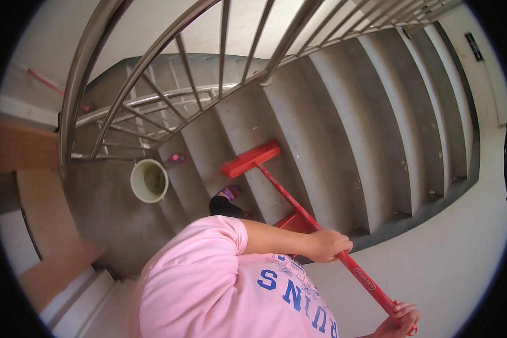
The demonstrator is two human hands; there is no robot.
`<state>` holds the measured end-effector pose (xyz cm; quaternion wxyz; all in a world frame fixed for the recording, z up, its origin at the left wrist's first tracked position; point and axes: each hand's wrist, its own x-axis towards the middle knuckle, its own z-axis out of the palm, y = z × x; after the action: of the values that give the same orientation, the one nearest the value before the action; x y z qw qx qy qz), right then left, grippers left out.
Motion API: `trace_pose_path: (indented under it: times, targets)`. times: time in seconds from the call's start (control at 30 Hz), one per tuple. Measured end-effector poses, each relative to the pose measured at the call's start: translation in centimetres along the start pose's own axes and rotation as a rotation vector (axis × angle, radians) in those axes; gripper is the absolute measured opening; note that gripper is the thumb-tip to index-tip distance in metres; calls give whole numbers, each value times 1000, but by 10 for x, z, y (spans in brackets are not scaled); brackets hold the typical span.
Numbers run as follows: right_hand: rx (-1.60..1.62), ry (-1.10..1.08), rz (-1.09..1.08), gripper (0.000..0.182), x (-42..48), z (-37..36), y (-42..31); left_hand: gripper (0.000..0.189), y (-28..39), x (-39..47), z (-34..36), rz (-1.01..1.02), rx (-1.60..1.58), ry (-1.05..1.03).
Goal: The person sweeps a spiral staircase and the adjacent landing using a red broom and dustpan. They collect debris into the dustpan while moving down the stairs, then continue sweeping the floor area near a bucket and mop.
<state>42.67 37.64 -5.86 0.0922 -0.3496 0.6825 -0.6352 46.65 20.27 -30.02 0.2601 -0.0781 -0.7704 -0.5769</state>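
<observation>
My left hand (pixel 328 245) wraps around the middle of the red handle (pixel 359 274) of a push-type broom. Near the handle's end, my right hand (pixel 399 319) grips it too. The red bristled broom head (pixel 251 158) lies across the stairs (pixel 274 186), beyond my feet. Partly hidden behind my left forearm is a red dustpan (pixel 298 222). One of my feet, in a purple sandal (pixel 231 192), rests on a step below a dark trouser leg. My pink shirt, which bears blue lettering, fills the lower middle.
A pale bucket (pixel 134 181) with murky greenish contents stands on the landing (pixel 105 198). A small pink and dark object (pixel 176 158) sits on a step beside it. Metal railings (pixel 131 80) border the stairs. Wooden boards (pixel 46 215) are at left; a white wall (pixel 448 253) runs along the right.
</observation>
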Motion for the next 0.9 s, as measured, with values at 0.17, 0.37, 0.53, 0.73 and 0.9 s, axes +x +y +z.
trace_pose_path:
  times: [0.17,0.37,0.53,0.73,0.9]
  targets:
    - [-102,43,-253,16,14,25,9,25,12,-1,2,-13,168,209]
    - [-381,-280,5,48,-10,-26,15,28,23,5,-6,-70,313,314]
    - [-196,-231,23,15,-37,-41,49,30,30,8,-56,-253,331,404]
    - [-123,-111,128,20,-63,-53,65,19,20,10,-116,-374,118,743]
    - [-58,179,99,17,-84,-85,76,19,15,3,-156,-325,18,816]
